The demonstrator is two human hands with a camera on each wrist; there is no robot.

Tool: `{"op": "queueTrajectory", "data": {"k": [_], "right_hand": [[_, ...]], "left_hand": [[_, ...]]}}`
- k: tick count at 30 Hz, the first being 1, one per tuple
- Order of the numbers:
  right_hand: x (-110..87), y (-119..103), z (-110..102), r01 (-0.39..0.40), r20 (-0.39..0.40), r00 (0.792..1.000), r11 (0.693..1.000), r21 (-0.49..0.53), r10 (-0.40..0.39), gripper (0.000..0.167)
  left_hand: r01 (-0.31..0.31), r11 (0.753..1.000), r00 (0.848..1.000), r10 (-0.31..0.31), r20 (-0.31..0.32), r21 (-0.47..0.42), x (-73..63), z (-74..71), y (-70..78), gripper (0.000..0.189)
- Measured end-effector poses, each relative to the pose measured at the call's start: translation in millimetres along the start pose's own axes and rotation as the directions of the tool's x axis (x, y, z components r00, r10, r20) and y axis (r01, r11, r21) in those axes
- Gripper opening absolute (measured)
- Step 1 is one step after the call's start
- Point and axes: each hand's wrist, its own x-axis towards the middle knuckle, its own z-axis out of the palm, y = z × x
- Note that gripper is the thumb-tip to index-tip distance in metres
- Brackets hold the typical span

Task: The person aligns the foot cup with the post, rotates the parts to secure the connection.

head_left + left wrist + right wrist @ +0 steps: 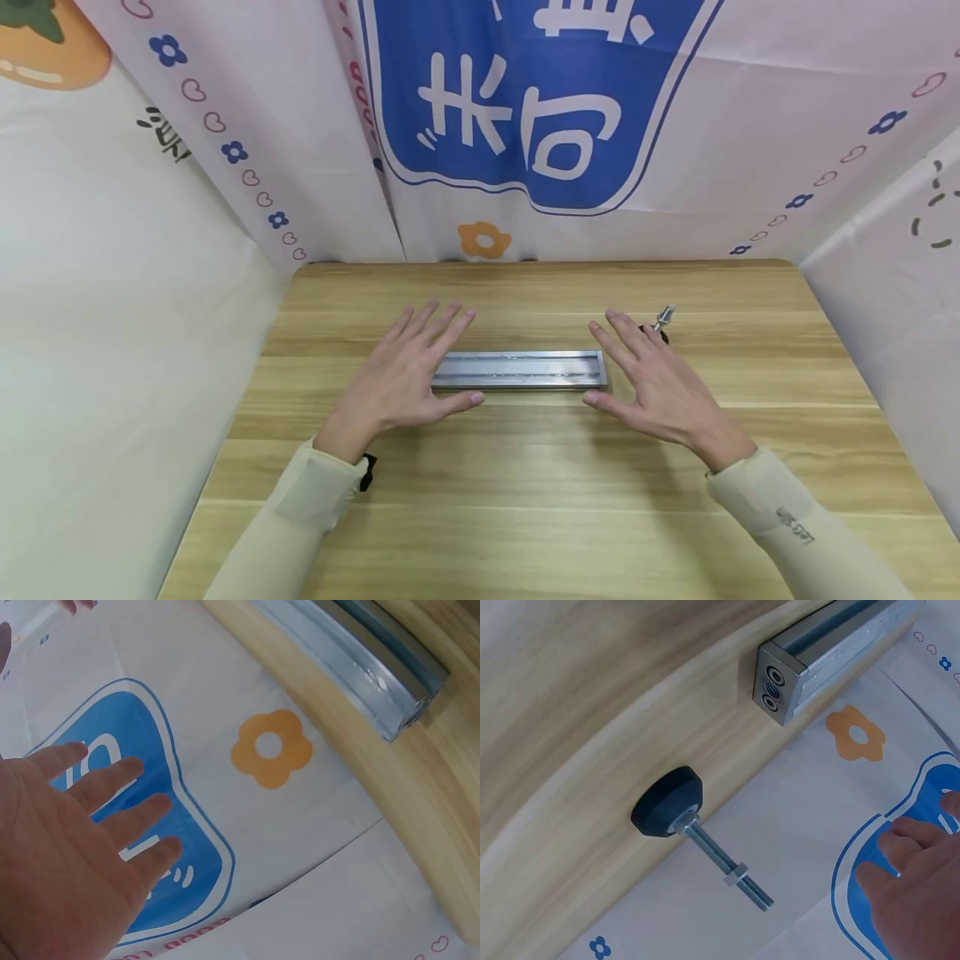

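Note:
A silver aluminium profile (pixel 525 369) lies lengthwise across the wooden table. Over its left end my left hand (pixel 401 379) is held with straight, spread fingers, hiding that end in the head view. Past the other end, my right hand (pixel 663 387) hovers with fingers spread and thumb apart. Both hands hold nothing. Close behind the right hand's fingers stands a levelling foot (pixel 667 806), with a round black base and an upright threaded rod carrying a nut (pixel 736 874). The profile's end plate (pixel 775 686) shows several holes in the right wrist view.
The wooden table (pixel 525 517) has rounded far corners. White printed cloth (pixel 315 125) hangs behind it and along both sides, with a large blue sign (pixel 480 162) and an orange flower (pixel 472 242). A small black object (pixel 367 472) sits at the left cuff.

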Motion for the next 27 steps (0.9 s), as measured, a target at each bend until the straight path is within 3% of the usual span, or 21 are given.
{"op": "queueTrajectory", "data": {"k": [5, 17, 27], "right_hand": [[-3.8, 1, 7, -0.039, 0.039, 0.999, 0.998, 0.059, 0.036, 0.096], [-12.7, -1, 26, -0.164, 0.077, 0.986, 0.966, 0.202, 0.151, 0.092], [-19.1, 1, 38, -0.241, 0.106, 0.969, 0.941, 0.237, 0.222, 0.088]], "left_hand": [[-0.020, 0.999, 1.000, 0.020, -0.017, -0.032, 2.3, 8.1, -1.7, 0.106], [-0.015, 0.975, 1.000, 0.015, 0.001, -0.221, 9.0, 27.0, -8.5, 0.101], [0.008, 0.969, 1.000, -0.004, 0.017, -0.247, 12.0, 39.8, -10.9, 0.101]]}}
